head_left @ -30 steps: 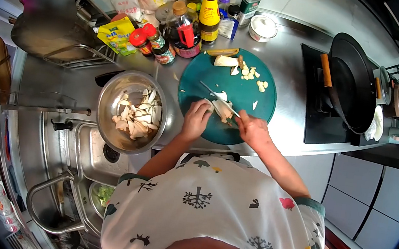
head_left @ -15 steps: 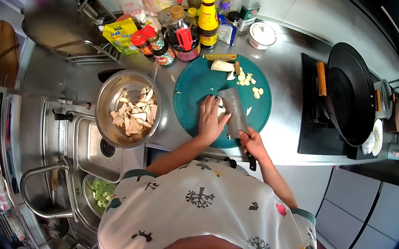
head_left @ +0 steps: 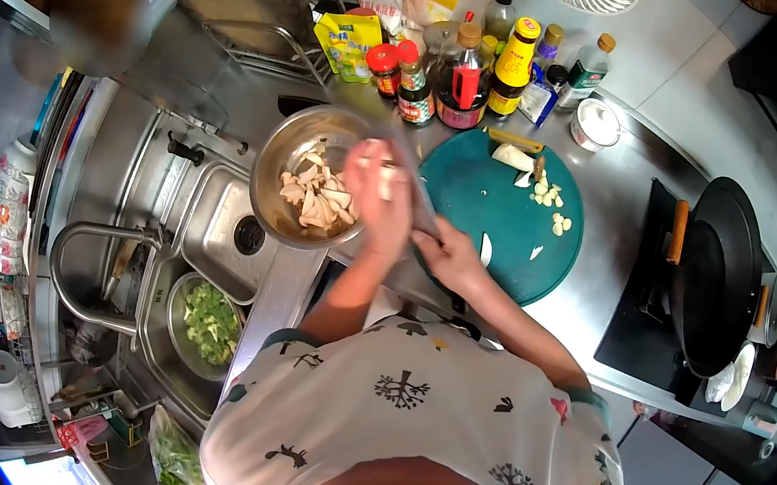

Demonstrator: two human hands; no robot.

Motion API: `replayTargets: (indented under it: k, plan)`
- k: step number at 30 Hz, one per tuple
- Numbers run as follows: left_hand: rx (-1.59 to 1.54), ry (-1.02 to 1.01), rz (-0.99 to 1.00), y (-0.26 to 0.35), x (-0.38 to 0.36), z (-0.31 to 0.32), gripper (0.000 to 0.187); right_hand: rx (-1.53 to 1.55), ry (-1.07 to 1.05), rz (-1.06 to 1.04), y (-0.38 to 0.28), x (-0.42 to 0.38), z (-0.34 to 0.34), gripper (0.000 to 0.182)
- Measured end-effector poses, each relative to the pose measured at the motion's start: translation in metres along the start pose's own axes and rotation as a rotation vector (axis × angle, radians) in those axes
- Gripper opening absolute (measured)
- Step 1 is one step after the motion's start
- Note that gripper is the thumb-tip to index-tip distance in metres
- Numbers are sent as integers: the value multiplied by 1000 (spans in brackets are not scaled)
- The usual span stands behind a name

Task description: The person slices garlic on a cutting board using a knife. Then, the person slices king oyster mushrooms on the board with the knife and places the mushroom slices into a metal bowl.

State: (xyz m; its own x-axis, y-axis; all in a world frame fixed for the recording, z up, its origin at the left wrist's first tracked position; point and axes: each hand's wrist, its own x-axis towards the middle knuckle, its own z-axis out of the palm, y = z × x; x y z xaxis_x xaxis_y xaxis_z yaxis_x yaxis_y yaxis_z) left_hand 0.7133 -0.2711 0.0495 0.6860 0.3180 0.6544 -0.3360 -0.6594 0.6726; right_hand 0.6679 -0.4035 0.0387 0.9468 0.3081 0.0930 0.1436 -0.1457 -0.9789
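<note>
My right hand (head_left: 451,255) grips the handle of a cleaver (head_left: 414,182), its blade raised at a slant between the green cutting board (head_left: 508,229) and the metal bowl (head_left: 269,195). At the bowl's right rim is my left hand (head_left: 378,204), blurred, cupped toward the blade with pale mushroom slices (head_left: 387,180) in it. More mushroom slices (head_left: 321,199) lie in the bowl. On the board are sliced garlic (head_left: 548,193), a pale chunk (head_left: 515,157) that I cannot identify and a few stray slivers.
Sauce bottles (head_left: 513,68) and jars stand behind the board, beside a white lidded bowl (head_left: 596,125). A black wok (head_left: 720,276) is on the stove at right. To the left, the sink (head_left: 231,227) holds a bowl of chopped greens (head_left: 209,322).
Both hands have left the board and shifted left to the bowl. The cleaver came along, and the mushroom slices are lifted between the left hand and the blade. The view has turned left.
</note>
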Motion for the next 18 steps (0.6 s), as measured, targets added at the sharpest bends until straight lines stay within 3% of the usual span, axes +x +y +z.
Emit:
replayTargets:
  k: [1, 3, 5, 6, 8, 13, 15, 18]
  plan:
    - [73, 59, -29, -10, 9, -13, 39, -18, -115, 115, -20, 10, 3, 28]
    - [133, 123, 28, -34, 20, -33, 26, -39, -164, 133, -19, 33, 20, 29]
    - [129, 40, 39, -64, 15, -46, 22, -54, -241, 138, -17, 47, 32, 29]
    - [143, 52, 45, -76, 10, -53, 22, -65, -184, 101, -16, 50, 33, 28]
    - [382, -132, 29, -88, 3, -67, 19, -142, -107, 82, -14, 55, 33, 25]
    - [320, -60, -29, -69, -8, -66, 19, -388, -56, 87, -14, 34, -11, 21]
    - [135, -376, 78, -40, -17, -52, 18, -501, 72, -14, -16, 9, -42, 15]
    - [-131, -921, 324, -21, -60, -1, 30, -555, 251, 103, -12, -38, -96, 13]
